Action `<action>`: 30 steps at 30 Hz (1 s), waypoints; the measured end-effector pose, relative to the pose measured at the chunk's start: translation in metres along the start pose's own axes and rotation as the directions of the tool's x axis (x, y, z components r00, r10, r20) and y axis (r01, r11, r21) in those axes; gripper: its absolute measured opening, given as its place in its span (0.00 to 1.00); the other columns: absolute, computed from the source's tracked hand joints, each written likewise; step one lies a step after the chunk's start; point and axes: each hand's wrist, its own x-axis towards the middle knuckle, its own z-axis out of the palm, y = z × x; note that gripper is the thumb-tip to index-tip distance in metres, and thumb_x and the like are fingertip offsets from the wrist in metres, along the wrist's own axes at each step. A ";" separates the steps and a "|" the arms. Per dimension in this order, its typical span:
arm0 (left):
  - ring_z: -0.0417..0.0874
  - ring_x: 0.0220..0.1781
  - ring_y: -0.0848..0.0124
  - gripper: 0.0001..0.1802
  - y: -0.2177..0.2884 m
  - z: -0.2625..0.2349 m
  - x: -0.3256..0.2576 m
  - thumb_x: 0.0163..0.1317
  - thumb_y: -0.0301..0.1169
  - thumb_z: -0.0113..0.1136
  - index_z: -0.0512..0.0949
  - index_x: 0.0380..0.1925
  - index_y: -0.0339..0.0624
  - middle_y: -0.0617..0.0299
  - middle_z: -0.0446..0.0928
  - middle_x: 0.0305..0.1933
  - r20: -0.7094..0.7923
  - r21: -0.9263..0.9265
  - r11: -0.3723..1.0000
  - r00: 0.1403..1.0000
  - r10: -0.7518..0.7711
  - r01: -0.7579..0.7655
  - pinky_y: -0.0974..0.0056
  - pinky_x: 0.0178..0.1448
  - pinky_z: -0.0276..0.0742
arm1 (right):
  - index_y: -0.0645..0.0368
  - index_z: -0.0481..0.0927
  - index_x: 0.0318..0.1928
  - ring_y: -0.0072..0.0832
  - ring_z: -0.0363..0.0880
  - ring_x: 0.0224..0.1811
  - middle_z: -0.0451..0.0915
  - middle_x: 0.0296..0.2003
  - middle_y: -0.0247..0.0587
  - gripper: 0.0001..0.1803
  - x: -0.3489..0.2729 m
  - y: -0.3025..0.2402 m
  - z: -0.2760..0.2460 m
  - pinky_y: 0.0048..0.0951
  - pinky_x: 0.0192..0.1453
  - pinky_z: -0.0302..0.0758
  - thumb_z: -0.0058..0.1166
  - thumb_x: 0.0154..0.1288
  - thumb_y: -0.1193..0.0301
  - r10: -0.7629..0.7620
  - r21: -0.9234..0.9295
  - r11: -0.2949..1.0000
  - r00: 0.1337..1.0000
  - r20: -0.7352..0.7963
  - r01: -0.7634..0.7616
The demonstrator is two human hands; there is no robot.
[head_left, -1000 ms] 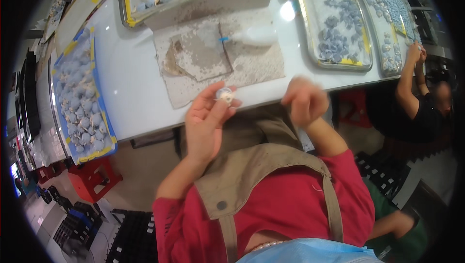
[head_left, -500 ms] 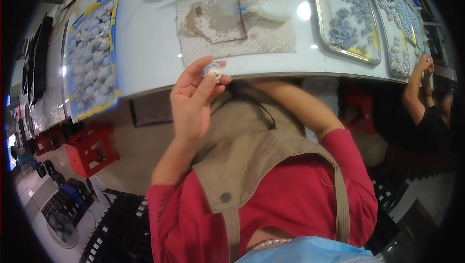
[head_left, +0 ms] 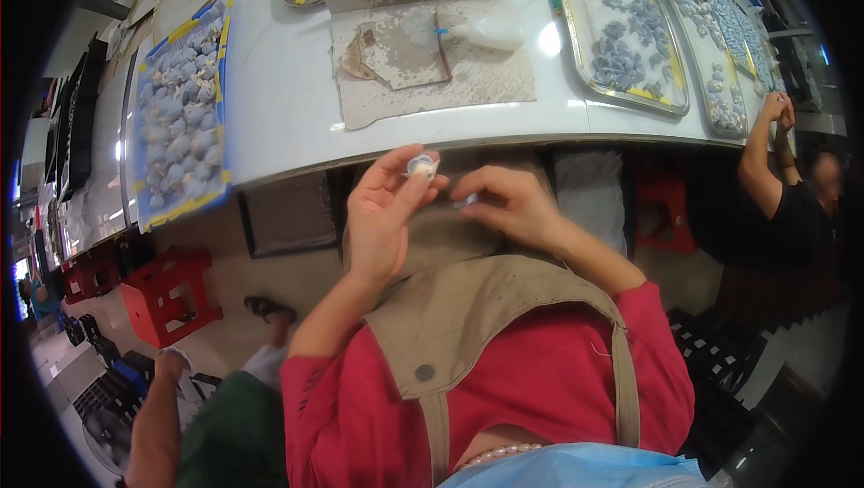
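The left hand (head_left: 382, 214) is pinching a small white and blue piece (head_left: 420, 166) in its fingertip grip, just below the bench (head_left: 288, 101) edge. The right hand (head_left: 504, 205) is closing on a thin tool (head_left: 463, 203), too small to identify. I judge a loose pinch could be dropping the piece onto the apron (head_left: 477, 308).
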 end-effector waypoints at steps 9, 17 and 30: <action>0.75 0.51 0.71 0.27 -0.009 0.007 0.010 0.55 0.14 0.57 0.65 0.56 0.32 0.58 0.71 0.51 0.155 0.072 0.997 0.987 -0.050 0.040 0.68 0.56 0.72 | 0.61 0.78 0.41 0.29 0.78 0.37 0.78 0.36 0.40 0.15 0.009 -0.040 -0.031 0.26 0.38 0.75 0.60 0.49 0.82 -0.075 -0.299 0.953 0.992 -0.101 0.042; 0.75 0.47 0.75 0.25 -0.012 0.019 0.025 0.57 0.15 0.56 0.66 0.56 0.31 0.58 0.75 0.46 0.189 0.230 0.973 0.980 -0.058 0.013 0.72 0.52 0.72 | 0.60 0.75 0.41 0.37 0.76 0.37 0.76 0.34 0.42 0.15 0.030 -0.044 -0.034 0.33 0.40 0.74 0.57 0.50 0.80 -0.358 -0.545 0.795 0.931 -0.067 0.267; 0.74 0.42 0.79 0.21 -0.003 0.017 0.036 0.60 0.18 0.55 0.68 0.55 0.32 0.60 0.74 0.47 0.174 0.227 0.972 0.985 0.020 -0.060 0.75 0.46 0.71 | 0.59 0.80 0.34 0.30 0.80 0.29 0.80 0.30 0.40 0.14 0.039 -0.023 -0.025 0.25 0.31 0.77 0.62 0.43 0.84 -0.366 -0.398 0.892 0.858 -0.360 0.214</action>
